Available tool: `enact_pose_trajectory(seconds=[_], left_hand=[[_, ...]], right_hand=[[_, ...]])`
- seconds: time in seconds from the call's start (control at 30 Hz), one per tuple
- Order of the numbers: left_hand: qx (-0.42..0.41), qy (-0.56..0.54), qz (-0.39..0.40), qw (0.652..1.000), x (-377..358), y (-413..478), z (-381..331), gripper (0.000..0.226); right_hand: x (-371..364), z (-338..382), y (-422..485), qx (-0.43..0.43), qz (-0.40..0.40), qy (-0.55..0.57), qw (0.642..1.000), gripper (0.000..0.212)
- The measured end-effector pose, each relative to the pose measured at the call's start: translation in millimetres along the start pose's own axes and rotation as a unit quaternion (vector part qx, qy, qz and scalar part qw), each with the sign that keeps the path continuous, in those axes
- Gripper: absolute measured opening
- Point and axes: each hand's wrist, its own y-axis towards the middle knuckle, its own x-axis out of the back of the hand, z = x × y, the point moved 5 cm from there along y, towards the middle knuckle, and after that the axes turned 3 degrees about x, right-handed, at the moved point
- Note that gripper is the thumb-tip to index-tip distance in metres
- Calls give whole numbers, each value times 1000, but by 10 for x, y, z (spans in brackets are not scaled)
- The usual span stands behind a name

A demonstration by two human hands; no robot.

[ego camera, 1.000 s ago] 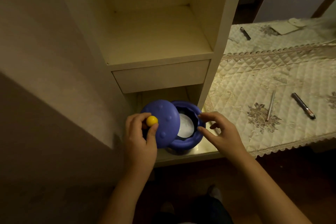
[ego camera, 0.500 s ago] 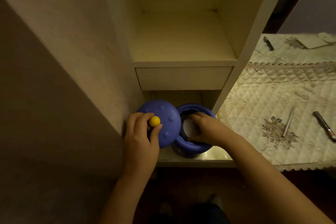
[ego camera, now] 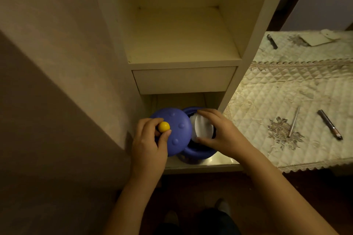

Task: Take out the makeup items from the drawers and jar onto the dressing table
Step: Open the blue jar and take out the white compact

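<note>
Blue lid tilted at lower centre, left hand still pinching its yellow knob, right hand now clasping white round pad, raised above jar mouth since half a second ago, pens on table cloth at right.

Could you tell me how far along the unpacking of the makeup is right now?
Done: three pens lie on the dressing table. In hand: left hand holds the jar lid aside while right hand lifts a white round pad from the jar. Left: placing it; the drawer is closed.
</note>
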Motion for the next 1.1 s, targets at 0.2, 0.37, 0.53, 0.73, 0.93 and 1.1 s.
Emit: enact_pose_trajectory(seconds=[0.2, 0.37, 0.53, 0.73, 0.93, 1.1], left_hand=[[2, -15, 61, 998, -332, 98, -107, 20], [-12, 19, 128, 991, -663, 166, -183, 23], [-57, 88, 152, 983, -866, 160, -152, 20], [-77, 78, 139, 984, -891, 160, -132, 21], [-73, 12, 146, 987, -878, 175, -58, 28], [-34, -7, 96, 995, -740, -93, 96, 78]], right_hand=[[389, -253, -350, -90, -142, 144, 975, 64], [569, -481, -669, -174, -250, 237, 922, 63], [563, -613, -925, -226, -283, 249, 898, 63], [515, -638, -1035, -242, -303, 267, 882, 60], [457, -631, -1019, -239, -303, 277, 880, 59], [421, -609, -1016, -240, -306, 284, 876, 57]])
